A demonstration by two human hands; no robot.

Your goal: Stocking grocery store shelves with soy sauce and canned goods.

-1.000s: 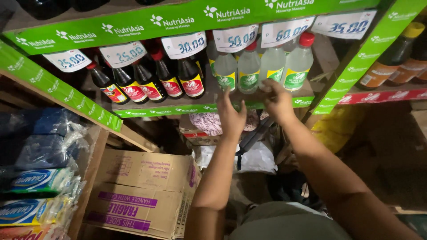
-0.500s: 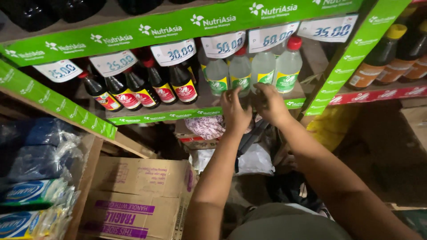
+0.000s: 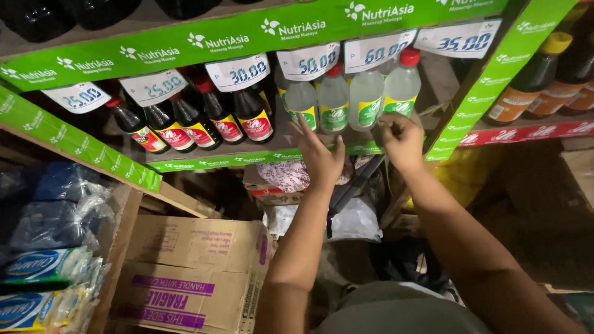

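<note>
The left hand [image 3: 322,158] is held with fingers spread at the shelf edge [image 3: 247,158], just below the clear red-capped bottles [image 3: 334,102]. The right hand [image 3: 402,141] is curled loosely beside the rightmost bottle [image 3: 399,93]; whether anything is pinched cannot be told.

Clear bottles [image 3: 349,99] upright on shelf.
Four in a row, red caps, green labels, pale liquid, standing just behind the shelf's green front edge.

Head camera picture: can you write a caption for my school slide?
Two bare hands, left hand and right hand, reach to clear plastic red-capped bottles beside dark glass red-capped bottles on a green-edged shop shelf.
</note>
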